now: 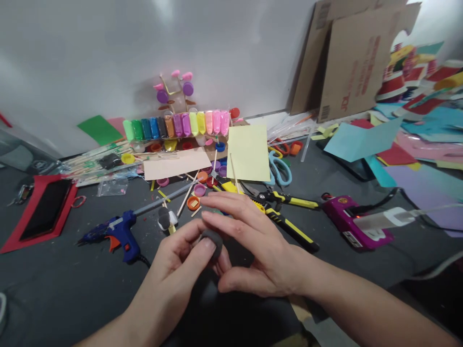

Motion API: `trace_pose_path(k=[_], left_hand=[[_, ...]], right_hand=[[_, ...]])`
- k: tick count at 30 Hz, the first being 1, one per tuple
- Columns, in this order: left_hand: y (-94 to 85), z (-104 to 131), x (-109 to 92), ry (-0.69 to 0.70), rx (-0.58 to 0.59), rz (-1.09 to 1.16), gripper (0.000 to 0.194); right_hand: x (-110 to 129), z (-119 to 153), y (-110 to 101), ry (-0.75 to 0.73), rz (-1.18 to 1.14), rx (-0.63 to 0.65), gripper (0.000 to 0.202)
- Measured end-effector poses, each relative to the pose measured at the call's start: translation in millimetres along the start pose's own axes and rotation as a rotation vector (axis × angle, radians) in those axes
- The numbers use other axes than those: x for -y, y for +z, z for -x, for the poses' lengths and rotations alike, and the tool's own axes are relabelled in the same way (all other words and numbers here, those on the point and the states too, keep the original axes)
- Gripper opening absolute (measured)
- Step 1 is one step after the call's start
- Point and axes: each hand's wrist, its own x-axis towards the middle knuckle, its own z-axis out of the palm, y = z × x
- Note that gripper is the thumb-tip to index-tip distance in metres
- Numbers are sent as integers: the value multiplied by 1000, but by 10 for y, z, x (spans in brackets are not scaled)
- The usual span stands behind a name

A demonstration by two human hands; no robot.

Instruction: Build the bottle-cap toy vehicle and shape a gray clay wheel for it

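Between the thumb and fingers of my left hand (181,260) is a lump of dark grey modelling clay (213,242), smooth and rounded. My right hand (253,246) is held close beside it, fingers stretched toward the left fingertips and thumb apart below. Whether the right fingers touch the clay cannot be made out. Just behind my left hand stands a small black and white piece (166,219). Beyond my fingers lie an orange bottle cap (194,203), a pink cap (199,190) and yellow-black pliers (289,198).
A blue glue gun (125,236) lies left, near a phone (46,209) on red paper. Clay packets (177,124) line the back by a stick figure (173,91). Blue scissors (280,168), a purple power strip (352,224) with cables, and cardboard (354,62) are to the right.
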Motion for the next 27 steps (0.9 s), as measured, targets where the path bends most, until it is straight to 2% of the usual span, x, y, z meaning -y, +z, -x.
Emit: trace_pose_path(k=[3, 7, 12, 20, 24, 27], left_hand=[[16, 0, 34, -13, 24, 123, 19], [61, 7, 39, 0, -4, 172, 22], [91, 2, 32, 5, -35, 104, 26], [15, -19, 66, -14, -34, -78, 16], [-12, -29, 109, -29, -32, 15, 17], [-7, -35, 125, -24, -44, 96, 19]], right_hand=[[4, 1, 8, -25, 24, 3, 65], [2, -6, 30, -2, 50, 36, 70], [-28, 3, 70, 11, 74, 39, 75], [-58, 10, 76, 8, 109, 78, 78], [-52, 7, 80, -6, 148, 83, 88], [-43, 2, 84, -10, 173, 92, 86]])
